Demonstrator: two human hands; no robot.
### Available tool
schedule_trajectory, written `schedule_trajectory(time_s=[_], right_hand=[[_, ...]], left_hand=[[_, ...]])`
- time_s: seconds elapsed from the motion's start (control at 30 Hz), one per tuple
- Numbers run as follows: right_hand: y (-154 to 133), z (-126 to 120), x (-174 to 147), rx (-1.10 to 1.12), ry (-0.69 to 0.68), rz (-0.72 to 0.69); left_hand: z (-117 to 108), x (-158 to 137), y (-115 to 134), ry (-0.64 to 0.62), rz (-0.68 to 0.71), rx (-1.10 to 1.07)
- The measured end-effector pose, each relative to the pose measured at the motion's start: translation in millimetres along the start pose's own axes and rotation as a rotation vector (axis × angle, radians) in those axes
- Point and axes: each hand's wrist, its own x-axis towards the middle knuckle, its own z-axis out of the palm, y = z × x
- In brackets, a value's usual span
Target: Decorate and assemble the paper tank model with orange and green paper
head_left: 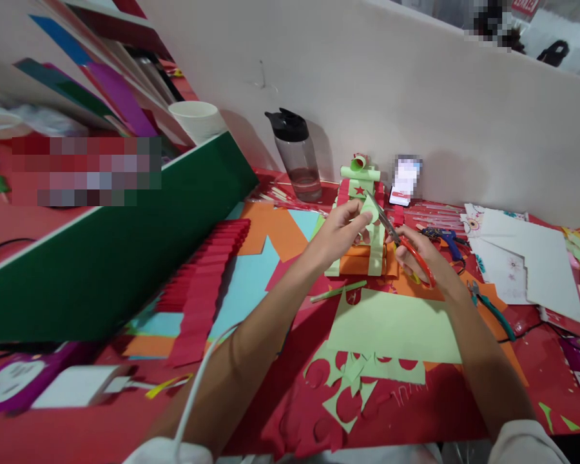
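My left hand (344, 229) pinches a small piece of light green paper (368, 207) in front of a paper model. In my right hand (423, 251) are scissors (412, 252) with red handles, their blades reaching up against that paper. The model (348, 263), made of green, red and orange paper, has rolled tubes on top and a red star (359, 190) on its front. Below my hands lies a large light green sheet (396, 325). Green offcuts (348, 399) with round holes are scattered nearer to me.
A tilted dark green board (125, 251) stands at left, beside pleated red paper (200, 283). Behind are a water bottle (297, 158), a white cup (198, 121) and a phone (406, 180). Pliers (493, 309), a blue glue gun (449, 241) and white card (536, 251) lie at right. A white cable (198, 380) crosses my left arm.
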Motion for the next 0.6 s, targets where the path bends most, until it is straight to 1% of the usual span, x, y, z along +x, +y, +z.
schedule_trajectory(time_s=[0.2,0.33,0.43,0.5,0.6], right_hand=[[3,-1,2,0.007,0.003,-0.017],[8,3,6,0.008,0.039,-0.033],[10,7,7,0.024,0.046,-0.039],[9,10,8,0.035,0.046,-0.041],[9,13,8,0.044,0.039,-0.041]], left_hand=[[1,-1,1,0.007,-0.031,-0.072],[9,-3,-5,0.005,-0.023,-0.16],[17,-4,-9,0.087,-0.001,-0.207],[22,-5,-10,0.142,0.027,-0.201],[23,-6,-9,0.189,0.064,-0.169]])
